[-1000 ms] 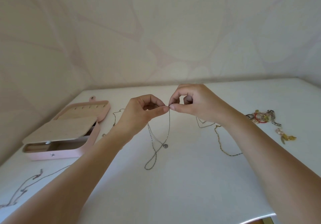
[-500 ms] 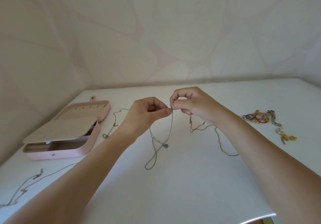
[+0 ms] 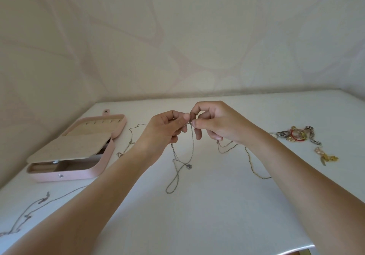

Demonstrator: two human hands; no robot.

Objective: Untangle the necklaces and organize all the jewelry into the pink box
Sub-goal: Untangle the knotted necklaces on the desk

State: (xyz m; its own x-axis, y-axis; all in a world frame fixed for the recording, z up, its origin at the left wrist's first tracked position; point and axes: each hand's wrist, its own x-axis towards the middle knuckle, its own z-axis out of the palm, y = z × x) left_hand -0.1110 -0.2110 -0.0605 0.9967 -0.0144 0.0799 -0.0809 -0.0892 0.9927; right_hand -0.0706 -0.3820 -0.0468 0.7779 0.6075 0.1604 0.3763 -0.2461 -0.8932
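Both hands are raised over the white tabletop (image 3: 217, 215) and meet at centre. On the left hand (image 3: 164, 130) the fingers (image 3: 185, 116) are curled, thumb and forefinger pinching the top of a thin silver chain necklace (image 3: 193, 146). On the right hand (image 3: 217, 124) the fingers (image 3: 195, 123) pinch the same spot, and the two hands' fingertips nearly touch. The chain hangs down from the pinch; its small round pendant (image 3: 189, 166) and a twisted loop lie on the tabletop below the fingers. An open pink jewelry box (image 3: 79, 172) sits well left of the fingers, lid flipped back and beige insert raised. A second thin chain (image 3: 131, 136) lies between the box and the left hand. A darker chain (image 3: 250, 163) trails below the right wrist. A long chain (image 3: 29, 211) lies far lower left of the fingers. A heap of rings and bracelets (image 3: 296, 135) sits well right of the fingers, with gold-and-pink pieces (image 3: 325, 157) just beside it.
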